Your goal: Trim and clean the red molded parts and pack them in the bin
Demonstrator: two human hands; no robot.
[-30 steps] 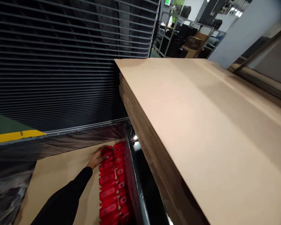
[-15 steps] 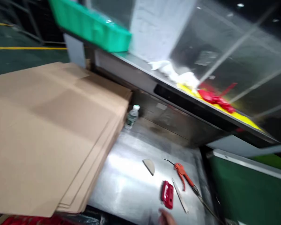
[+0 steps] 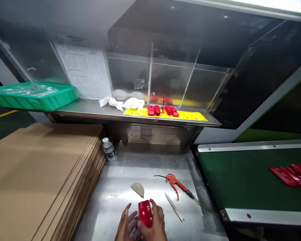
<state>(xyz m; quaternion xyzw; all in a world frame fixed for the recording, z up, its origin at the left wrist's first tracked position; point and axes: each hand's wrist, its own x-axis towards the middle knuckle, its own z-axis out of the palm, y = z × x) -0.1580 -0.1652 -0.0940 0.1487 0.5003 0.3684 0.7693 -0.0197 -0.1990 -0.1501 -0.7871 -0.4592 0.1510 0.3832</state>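
My left hand (image 3: 124, 225) and my right hand (image 3: 155, 225) meet at the bottom of the view, low over the steel table (image 3: 115, 187). Both hold one red plastic part (image 3: 145, 213) between them, upright, with its rounded top showing. The right hand wraps it from the right and the left hand's fingers support it from the left. A flat beige wedge-shaped piece (image 3: 137, 189) lies on the table just beyond the hands.
An orange air blow gun (image 3: 175, 182) with its hose and a thin metal blade (image 3: 174, 207) lie right of the hands. A cardboard sheet stack (image 3: 40, 174) fills the left, a water bottle (image 3: 108, 150) beside it. More red parts sit on the shelf (image 3: 163, 110) and the green conveyor (image 3: 288, 174). A green tray (image 3: 32, 95) stands at the left.
My view has swung from the bin of red parts beside the cardboard stack to the steel table. The red part that lay on the table is now held in both hands.
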